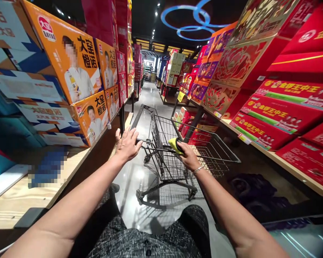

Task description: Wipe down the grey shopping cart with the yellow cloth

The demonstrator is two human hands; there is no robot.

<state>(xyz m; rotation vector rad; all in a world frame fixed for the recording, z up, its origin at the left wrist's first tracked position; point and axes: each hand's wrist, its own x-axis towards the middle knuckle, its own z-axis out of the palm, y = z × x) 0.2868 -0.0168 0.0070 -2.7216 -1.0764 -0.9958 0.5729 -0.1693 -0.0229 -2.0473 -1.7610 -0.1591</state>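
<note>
Nearest, the left hand (127, 143) lies spread, fingers apart, over the left end of the handle bar (148, 142) of a dark wire shopping cart (164, 129); whether it touches is unclear. The right hand (188, 157) is clenched on a folded yellow cloth (174, 145), which hides the bar beneath. Beyond both hands, the cart's long axis runs straight away, nose far, between orange cartons (70, 61) leftward and red cartons (280, 114) rightward.
</note>
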